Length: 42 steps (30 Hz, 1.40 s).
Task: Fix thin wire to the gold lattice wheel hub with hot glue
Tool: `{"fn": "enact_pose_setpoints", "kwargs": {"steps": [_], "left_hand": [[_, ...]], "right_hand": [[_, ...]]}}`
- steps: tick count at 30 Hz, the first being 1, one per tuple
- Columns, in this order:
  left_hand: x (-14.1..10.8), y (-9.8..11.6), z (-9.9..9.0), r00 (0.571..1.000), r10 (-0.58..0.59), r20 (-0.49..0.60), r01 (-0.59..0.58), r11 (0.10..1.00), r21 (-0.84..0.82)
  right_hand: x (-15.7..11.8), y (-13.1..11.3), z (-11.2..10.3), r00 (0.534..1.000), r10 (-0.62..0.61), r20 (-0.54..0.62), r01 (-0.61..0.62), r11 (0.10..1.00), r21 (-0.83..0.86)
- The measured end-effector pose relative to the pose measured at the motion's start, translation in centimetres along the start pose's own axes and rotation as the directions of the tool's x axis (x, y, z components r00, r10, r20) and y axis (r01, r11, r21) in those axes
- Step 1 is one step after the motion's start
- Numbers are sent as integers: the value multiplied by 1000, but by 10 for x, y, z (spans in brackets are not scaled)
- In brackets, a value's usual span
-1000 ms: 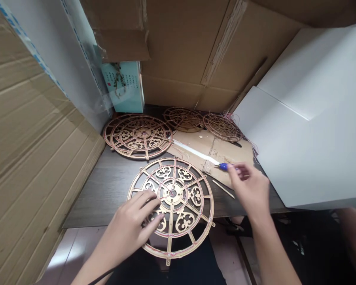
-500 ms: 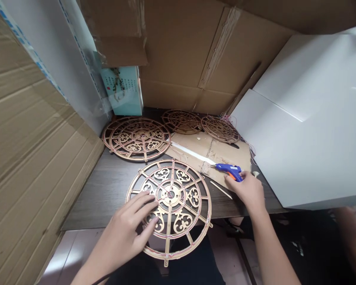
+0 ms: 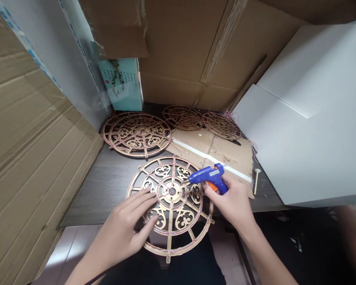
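Note:
A round wooden openwork wheel (image 3: 169, 220) with scroll cut-outs and thin reddish wires along its rings lies at the table's front edge, partly overhanging it. My left hand (image 3: 126, 225) rests on its left side, fingers stretched out over the spokes and scrolls. A blue hot glue gun (image 3: 207, 174) with an orange trigger is in my right hand (image 3: 233, 202), fingers wrapped round its handle. The nozzle points left, just over the wheel near the upper right of its hub. Whether the tip touches the wood, I cannot tell.
Similar wheels (image 3: 136, 153) are stacked at the back left, with more (image 3: 182, 117) at the rear. A cardboard sheet (image 3: 237, 152) with a white strip lies behind the gun. Cardboard walls and a white box (image 3: 284, 158) enclose the table. Part of another person shows at far right.
My right hand has lifted the glue gun off the cardboard and brought it left over the wheel, near the hub. My left hand stays on the wheel.

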<state>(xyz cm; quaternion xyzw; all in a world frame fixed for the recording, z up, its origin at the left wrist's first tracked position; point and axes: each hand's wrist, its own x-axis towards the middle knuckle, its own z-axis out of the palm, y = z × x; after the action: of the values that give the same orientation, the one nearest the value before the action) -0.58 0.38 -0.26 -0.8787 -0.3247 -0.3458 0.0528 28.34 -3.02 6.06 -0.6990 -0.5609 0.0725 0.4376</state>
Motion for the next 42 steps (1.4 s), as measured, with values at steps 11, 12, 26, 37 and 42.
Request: {"fn": "enact_pose_setpoints", "kwargs": {"steps": [11,12,26,37,42], "left_hand": [[-1,2,-1,998,-63,-14,62,995,-84],[-1,2,-1,997,-69,-14,68,994,-87],[1,0,0,996,-89,8,89,984,-153],[12,-3,-9,995,-9,101,21,992,-121],[13,-6,-11,990,17,139,5,988,-154]], "right_hand": [[-20,-6,29,971,-110,212,126,990,-62],[-21,-6,31,971,-117,210,135,988,-75],[-23,1,36,957,-145,249,178,978,-113],[-22,3,37,965,-140,224,174,974,-143],[-24,5,33,963,-162,215,192,973,-130]]}}
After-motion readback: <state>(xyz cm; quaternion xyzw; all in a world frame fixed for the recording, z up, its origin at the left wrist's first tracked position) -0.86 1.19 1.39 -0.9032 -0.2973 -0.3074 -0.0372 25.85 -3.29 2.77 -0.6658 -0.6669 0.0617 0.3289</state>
